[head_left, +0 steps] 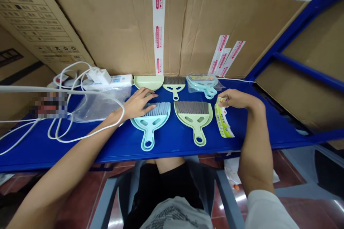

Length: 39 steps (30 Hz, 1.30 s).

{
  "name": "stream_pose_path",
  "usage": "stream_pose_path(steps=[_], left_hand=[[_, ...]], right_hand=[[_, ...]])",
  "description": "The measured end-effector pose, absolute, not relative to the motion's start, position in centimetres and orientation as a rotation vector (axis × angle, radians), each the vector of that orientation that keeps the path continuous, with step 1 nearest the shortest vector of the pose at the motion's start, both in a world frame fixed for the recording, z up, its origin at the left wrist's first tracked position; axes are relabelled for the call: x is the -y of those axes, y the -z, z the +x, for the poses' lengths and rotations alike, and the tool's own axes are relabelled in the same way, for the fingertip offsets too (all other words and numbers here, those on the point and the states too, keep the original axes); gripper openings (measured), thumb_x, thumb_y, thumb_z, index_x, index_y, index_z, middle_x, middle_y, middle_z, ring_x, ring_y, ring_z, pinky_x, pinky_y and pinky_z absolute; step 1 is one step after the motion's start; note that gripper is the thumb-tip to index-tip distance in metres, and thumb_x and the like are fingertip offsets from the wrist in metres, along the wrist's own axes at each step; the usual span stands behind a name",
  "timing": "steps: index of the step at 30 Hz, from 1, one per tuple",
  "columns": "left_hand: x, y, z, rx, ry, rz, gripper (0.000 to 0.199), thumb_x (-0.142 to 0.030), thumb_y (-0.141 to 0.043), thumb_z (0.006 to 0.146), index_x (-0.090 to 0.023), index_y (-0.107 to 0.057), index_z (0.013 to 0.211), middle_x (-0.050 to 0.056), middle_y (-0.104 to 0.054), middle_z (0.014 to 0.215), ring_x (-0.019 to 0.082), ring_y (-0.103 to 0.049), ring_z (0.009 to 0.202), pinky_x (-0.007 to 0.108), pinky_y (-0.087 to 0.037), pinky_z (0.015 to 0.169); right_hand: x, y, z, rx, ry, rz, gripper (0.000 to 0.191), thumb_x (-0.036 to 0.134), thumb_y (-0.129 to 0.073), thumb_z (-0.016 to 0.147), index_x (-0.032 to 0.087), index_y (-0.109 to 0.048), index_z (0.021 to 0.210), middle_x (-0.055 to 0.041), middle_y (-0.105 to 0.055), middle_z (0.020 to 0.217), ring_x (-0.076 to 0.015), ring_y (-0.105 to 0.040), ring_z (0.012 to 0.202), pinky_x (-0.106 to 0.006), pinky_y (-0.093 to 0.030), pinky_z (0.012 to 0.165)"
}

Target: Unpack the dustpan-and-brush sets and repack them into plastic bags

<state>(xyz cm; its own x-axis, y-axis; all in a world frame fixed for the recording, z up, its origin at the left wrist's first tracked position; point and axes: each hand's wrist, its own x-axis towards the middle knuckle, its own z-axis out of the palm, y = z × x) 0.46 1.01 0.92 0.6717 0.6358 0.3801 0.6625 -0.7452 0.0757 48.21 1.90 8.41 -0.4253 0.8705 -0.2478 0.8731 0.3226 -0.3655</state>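
My left hand (139,103), fingers apart, rests at the upper left of a light-blue brush (156,117) lying in its matching dustpan (134,123). Its fingertips are by the bristles. My right hand (233,98) is closed on the top end of a yellow-green printed label card (224,123), which lies on the blue table. Between the hands is a green brush (196,118) with dark bristles, nested in a green dustpan (208,123). Behind them are a green dustpan (149,82), another green brush (174,87) and a bagged blue brush set (204,84).
White cables (88,135) loop across the left side, partly over my left forearm. A power strip (114,80) and a clear plastic bag (99,103) lie there. Large cardboard boxes (120,32) stand behind the blue table (249,125). A blue metal frame (290,25) rises at right.
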Motion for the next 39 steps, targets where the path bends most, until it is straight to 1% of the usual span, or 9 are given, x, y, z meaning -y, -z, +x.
stream_pose_path(steps=[4, 11, 20, 25, 30, 32, 35, 37, 39], left_hand=[[-1.0, -0.9, 0.5, 1.096, 0.598, -2.813, 0.050, -0.048, -0.050, 0.107, -0.015, -0.065, 0.142, 0.018, -0.063, 0.136, 0.036, -0.053, 0.130, 0.057, -0.047, 0.114], [-0.8, -1.2, 0.5, 1.095, 0.583, -2.806, 0.048, -0.047, -0.048, 0.108, -0.016, -0.064, 0.142, 0.018, -0.063, 0.137, 0.036, -0.053, 0.130, 0.059, -0.047, 0.114], [-0.8, -1.1, 0.5, 1.056, 0.616, -2.806, 0.045, -0.043, -0.051, 0.108, -0.015, -0.065, 0.141, 0.020, -0.061, 0.137, 0.037, -0.054, 0.130, 0.060, -0.048, 0.111], [-0.6, -1.3, 0.7, 1.080, 0.640, -2.766, 0.042, -0.038, -0.051, 0.107, -0.016, -0.065, 0.140, 0.019, -0.063, 0.135, 0.037, -0.055, 0.129, 0.060, -0.049, 0.109], [-0.4, -2.0, 0.9, 1.121, 0.704, -2.700, 0.039, -0.035, -0.048, 0.108, -0.013, -0.068, 0.134, 0.019, -0.067, 0.130, 0.037, -0.058, 0.126, 0.056, -0.051, 0.105], [-0.2, -2.3, 1.1, 1.141, 0.801, -2.712, 0.038, -0.037, -0.048, 0.109, -0.014, -0.069, 0.130, 0.019, -0.068, 0.128, 0.036, -0.060, 0.123, 0.055, -0.051, 0.105], [0.1, -2.5, 1.6, 1.175, 1.081, -2.803, 0.038, -0.043, -0.050, 0.110, -0.016, -0.070, 0.127, 0.016, -0.070, 0.125, 0.032, -0.063, 0.122, 0.051, -0.050, 0.110], [0.3, -2.5, 1.9, 1.202, 1.299, -2.934, 0.041, -0.048, -0.050, 0.110, -0.017, -0.070, 0.127, 0.014, -0.071, 0.125, 0.029, -0.066, 0.120, 0.048, -0.050, 0.111], [0.5, -2.5, 2.2, 1.228, 1.530, -3.115, 0.049, -0.055, -0.045, 0.112, -0.017, -0.069, 0.132, 0.015, -0.072, 0.127, 0.027, -0.070, 0.115, 0.044, -0.054, 0.105]], right_hand=[[-2.0, -8.2, 47.9, -2.562, 0.711, 1.717, 0.049, 0.070, -0.063, 0.080, 0.022, -0.065, 0.070, -0.0001, -0.061, 0.066, -0.0178, -0.054, 0.066, -0.030, -0.039, 0.061], [-1.7, -8.2, 47.7, -2.458, 0.789, 1.808, 0.068, 0.087, -0.068, 0.074, 0.021, -0.059, 0.064, 0.0019, -0.049, 0.059, -0.0137, -0.044, 0.057, -0.029, -0.031, 0.055], [-1.7, -8.6, 48.0, -2.601, 0.714, 1.832, 0.079, 0.099, -0.061, 0.071, 0.020, -0.064, 0.067, -0.0028, -0.062, 0.067, -0.0192, -0.054, 0.066, -0.032, -0.039, 0.061], [-0.5, -9.9, 48.7, -2.853, 0.882, 2.016, 0.060, 0.080, -0.077, 0.079, 0.020, -0.073, 0.085, -0.0038, -0.071, 0.077, -0.0191, -0.059, 0.067, -0.031, -0.045, 0.059], [0.4, -10.6, 45.3, -3.622, 1.245, 2.312, 0.033, 0.047, -0.096, 0.077, 0.025, -0.073, 0.087, -0.0008, -0.069, 0.075, -0.0143, -0.056, 0.054, -0.029, -0.037, 0.044], [0.7, -10.6, 43.0, -3.796, 1.656, 2.087, 0.036, 0.037, -0.099, 0.074, 0.028, -0.072, 0.095, 0.0003, -0.071, 0.081, -0.0138, -0.058, 0.052, -0.029, -0.040, 0.041], [1.6, -10.1, 39.5, -3.662, 2.118, 1.698, 0.055, 0.031, -0.100, 0.073, 0.033, -0.069, 0.118, 0.0013, -0.075, 0.093, -0.0141, -0.065, 0.055, -0.027, -0.051, 0.044], [2.3, -9.3, 37.5, -3.473, 2.262, 1.494, 0.064, 0.031, -0.098, 0.077, 0.035, -0.065, 0.132, 0.0009, -0.077, 0.099, -0.0159, -0.070, 0.059, -0.028, -0.060, 0.050], [2.9, -8.2, 35.8, -3.291, 2.269, 1.368, 0.062, 0.034, -0.094, 0.082, 0.034, -0.065, 0.136, -0.0019, -0.078, 0.108, -0.0190, -0.076, 0.068, -0.032, -0.067, 0.059]])
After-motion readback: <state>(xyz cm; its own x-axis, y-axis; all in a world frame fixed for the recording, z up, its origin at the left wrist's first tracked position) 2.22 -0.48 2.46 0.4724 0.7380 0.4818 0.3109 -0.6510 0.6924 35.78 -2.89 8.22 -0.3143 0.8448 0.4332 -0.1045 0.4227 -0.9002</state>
